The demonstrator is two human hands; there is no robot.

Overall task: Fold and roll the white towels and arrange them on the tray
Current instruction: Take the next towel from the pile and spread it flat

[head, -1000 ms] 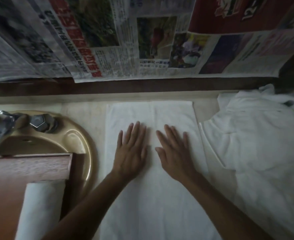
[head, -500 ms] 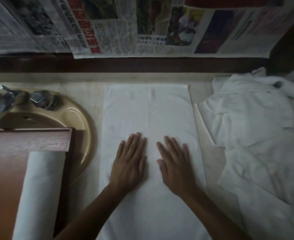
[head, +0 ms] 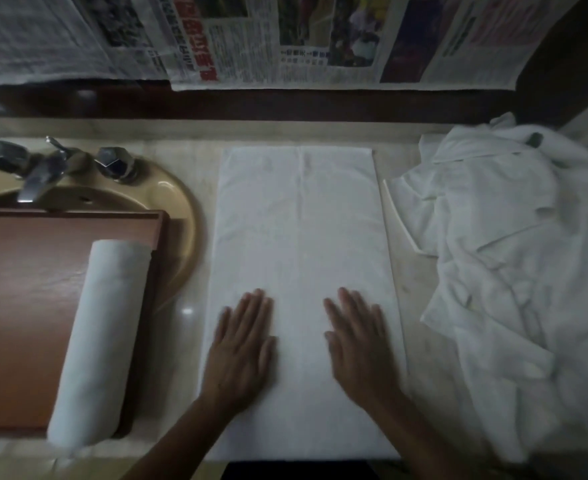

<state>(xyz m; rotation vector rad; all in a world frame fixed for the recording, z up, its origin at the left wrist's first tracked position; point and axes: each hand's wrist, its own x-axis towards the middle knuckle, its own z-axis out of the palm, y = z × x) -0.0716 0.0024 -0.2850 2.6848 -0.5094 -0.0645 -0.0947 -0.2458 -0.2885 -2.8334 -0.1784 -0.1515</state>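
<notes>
hands (head: 299,344) flat on folded towel (head: 299,220)

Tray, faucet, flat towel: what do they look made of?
Tray: looks like wood or wood-look laminate, reddish-brown, matte, with a raised rim. Faucet: metal, polished, glints on the faceted knobs. Flat towel: soft white fabric, likely cotton, matte with fold creases; weave too dim to tell.
</notes>
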